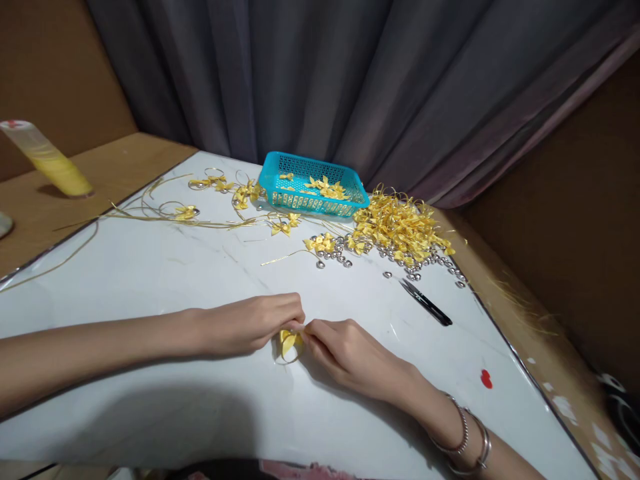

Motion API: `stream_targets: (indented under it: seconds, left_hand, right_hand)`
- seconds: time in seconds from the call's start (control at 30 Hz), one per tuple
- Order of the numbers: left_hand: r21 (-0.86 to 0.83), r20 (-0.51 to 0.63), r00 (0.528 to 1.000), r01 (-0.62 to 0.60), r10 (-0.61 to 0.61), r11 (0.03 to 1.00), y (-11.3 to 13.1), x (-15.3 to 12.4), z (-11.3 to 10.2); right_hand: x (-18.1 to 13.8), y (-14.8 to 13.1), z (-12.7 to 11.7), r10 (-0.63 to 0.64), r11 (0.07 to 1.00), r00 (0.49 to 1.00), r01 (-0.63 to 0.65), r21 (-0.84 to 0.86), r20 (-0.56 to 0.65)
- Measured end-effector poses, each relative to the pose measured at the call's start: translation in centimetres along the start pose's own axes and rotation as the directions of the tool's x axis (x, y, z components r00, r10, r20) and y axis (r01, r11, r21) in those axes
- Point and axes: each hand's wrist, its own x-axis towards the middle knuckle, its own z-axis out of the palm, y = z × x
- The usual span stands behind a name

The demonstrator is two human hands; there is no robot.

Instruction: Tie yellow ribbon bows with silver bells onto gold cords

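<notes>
Yellow bow (288, 343), pinched by left hand (267, 321) and right hand (345, 347), turquoise basket (315, 205) beyond

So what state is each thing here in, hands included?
Left hand: fingers closed at the yellow ribbon piece.
Right hand: fingers closed, same place.
Yellow ribbon piece: partly hidden by the fingers.
Blue basket: upright, uncovered, yellow bows inside.
Yellow heap: piled beside the basket.
Silver beads: loose, scattered.
Black snips: lying down, blades hard to judge.
Clear tube: standing, part yellow.
Curtain: hanging in folds.

Passing room across near tabletop (350, 433), basket (310, 205) and bow pile (400, 227) blocking farther back
</notes>
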Motion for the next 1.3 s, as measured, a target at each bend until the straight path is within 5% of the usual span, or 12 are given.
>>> stream_targets:
  seconds: [0.27,0.47,0.6,0.73,0.87,0.97,1.03,1.1,1.13,1.2,1.3]
  left_hand:
    - [0.253,-0.002,0.988,-0.15,0.155,0.956,-0.6,-0.3,0.0]
    - [0.595,0.105,0.935,-0.331,0.337,0.732,-1.5,-0.4,-0.7]
    - [0.678,0.159,0.9,-0.398,0.406,0.618,-2.7,-0.3,-0.7]
    - [0.701,0.093,0.826,-0.45,0.556,0.553,-2.9,-0.1,-0.6]
    - [0.728,-0.126,0.765,-0.361,0.631,0.583,-2.7,-0.2,-0.7]
    - [0.815,-0.238,0.759,-0.183,0.606,0.549,-3.8,-0.5,-2.1]
    - [0.899,-0.187,0.729,-0.144,0.658,0.414,-5.4,-0.1,-4.0]
    - [0.945,-0.129,0.73,-0.115,0.671,0.306,-7.3,1.4,-6.4]
    - [0.951,-0.128,0.77,-0.083,0.624,0.297,-8.3,2.6,-7.7]
    - [0.949,-0.117,0.865,-0.048,0.488,0.312,-9.9,6.0,-9.9]
    - [0.945,-0.103,0.885,-0.056,0.453,0.323,-11.5,11.5,-11.5]
  right_hand:
    - [0.4,-0.1,0.1,0.204,0.904,0.979,-0.197,0.378,0.024]
    - [0.4,0.6,-0.7,0.194,0.864,0.981,-0.156,0.478,-0.03]
    - [0.5,0.9,-1.0,0.227,0.734,0.972,-0.136,0.665,-0.052]
    - [0.8,1.2,-0.7,0.282,0.611,0.959,-0.15,0.778,-0.036]
    - [0.8,1.4,0.0,0.28,0.625,0.955,-0.106,0.773,-0.096]
    - [0.6,1.9,0.2,0.328,0.73,0.924,-0.117,0.673,-0.195]
    - [0.8,2.1,-0.1,0.28,0.877,0.871,-0.062,0.476,-0.404]
    - [1.5,2.0,-0.9,0.026,0.99,0.809,0.06,0.126,-0.587]
    - [2.0,1.7,-1.4,-0.158,0.987,0.78,0.137,-0.081,-0.605]
    - [3.6,0.4,-2.2,-0.47,0.86,0.766,0.286,-0.424,-0.438]
    - [6.5,-2.8,-2.1,-0.627,0.651,0.763,0.404,-0.642,-0.156]
